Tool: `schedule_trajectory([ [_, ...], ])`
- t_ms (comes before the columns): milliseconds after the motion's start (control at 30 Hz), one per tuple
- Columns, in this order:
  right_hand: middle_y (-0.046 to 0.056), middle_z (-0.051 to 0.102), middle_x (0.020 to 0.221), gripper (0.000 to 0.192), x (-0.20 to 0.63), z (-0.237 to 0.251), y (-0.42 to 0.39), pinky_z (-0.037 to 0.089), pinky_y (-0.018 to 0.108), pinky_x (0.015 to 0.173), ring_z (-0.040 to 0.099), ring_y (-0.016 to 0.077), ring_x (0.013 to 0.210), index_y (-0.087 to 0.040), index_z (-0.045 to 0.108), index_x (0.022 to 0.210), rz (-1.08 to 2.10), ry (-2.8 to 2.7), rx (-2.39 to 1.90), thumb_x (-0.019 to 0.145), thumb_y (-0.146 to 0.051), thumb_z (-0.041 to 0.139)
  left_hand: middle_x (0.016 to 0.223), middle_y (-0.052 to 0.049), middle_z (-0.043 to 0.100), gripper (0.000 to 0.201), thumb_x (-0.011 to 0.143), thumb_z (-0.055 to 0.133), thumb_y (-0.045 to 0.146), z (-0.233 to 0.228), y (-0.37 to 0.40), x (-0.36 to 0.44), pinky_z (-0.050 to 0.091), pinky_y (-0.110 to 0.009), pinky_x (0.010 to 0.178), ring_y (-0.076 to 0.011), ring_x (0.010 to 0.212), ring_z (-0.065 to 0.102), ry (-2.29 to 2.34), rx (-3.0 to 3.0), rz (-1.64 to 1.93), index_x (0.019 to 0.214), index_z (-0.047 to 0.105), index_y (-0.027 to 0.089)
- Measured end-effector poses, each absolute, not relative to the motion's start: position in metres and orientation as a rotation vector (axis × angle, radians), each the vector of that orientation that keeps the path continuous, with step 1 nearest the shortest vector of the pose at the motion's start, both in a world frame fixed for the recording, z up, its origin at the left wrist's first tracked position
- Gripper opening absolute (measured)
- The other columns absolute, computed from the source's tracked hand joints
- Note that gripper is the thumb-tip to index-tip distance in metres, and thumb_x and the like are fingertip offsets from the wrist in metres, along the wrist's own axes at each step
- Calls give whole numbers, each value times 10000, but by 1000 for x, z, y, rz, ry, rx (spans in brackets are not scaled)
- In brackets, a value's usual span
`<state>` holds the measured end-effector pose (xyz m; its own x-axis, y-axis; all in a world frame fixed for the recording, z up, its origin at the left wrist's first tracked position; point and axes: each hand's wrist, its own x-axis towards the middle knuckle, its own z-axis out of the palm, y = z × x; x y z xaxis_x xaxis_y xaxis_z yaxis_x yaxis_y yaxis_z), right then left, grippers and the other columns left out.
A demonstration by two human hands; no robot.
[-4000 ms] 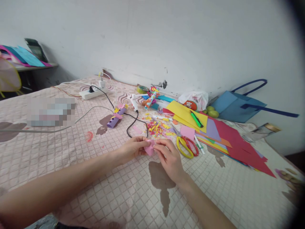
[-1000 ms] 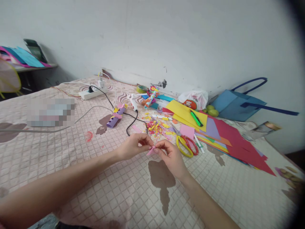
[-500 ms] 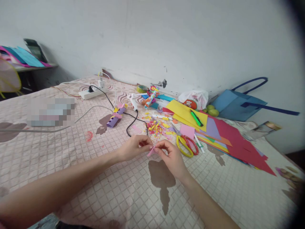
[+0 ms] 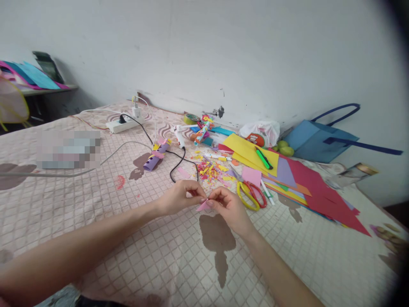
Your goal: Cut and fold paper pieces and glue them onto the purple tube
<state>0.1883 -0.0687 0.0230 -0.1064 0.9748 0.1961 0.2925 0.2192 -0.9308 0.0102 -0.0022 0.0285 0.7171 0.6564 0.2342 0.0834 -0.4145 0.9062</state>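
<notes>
Across the quilted cloth [image 4: 153, 256], which I view remotely through the head camera, the supplies lie within arm's reach. To the right, coloured sheets [image 4: 322, 200] overlap loosely, seemingly set there to leave elbow room. My left hand [image 4: 180, 197] and right hand [image 4: 229, 209] almost meet, each grip closed to a fine thumb-and-finger pinch. Scissors [image 4: 247, 187] lie just beside the right hand, handles towards me, probably for easy pickup. Smallest, the pink piece [image 4: 202, 207] sits between both hands' fingertips, pinched from either side, I judge, to hold a fold together.
</notes>
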Motion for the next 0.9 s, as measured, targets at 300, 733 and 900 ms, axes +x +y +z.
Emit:
schedule_trajectory([
  [300,-13,562,717,78,189,21,-68,425,243,651,529,120,686,-180,569,774,982,-1582,-1235,795,-251,593,715,-21,632,133,790,550,228,29,-7,11,439,-230,658,-109,675,552,636,2015,753,749,635,135],
  [733,3,577,738,78,186,22,-70,443,264,671,550,140,719,-182,566,782,953,-1568,-1286,799,-258,565,696,-31,652,253,745,620,373,25,-5,11,424,-212,582,-107,627,552,701,1879,602,752,638,121],
  [900,-1,571,738,138,188,22,-68,425,242,624,526,124,677,-181,576,811,975,-1543,-1283,806,-318,570,688,-31,642,234,742,623,346,20,0,12,429,-211,578,-104,621,557,703,1806,620,745,629,112],
])
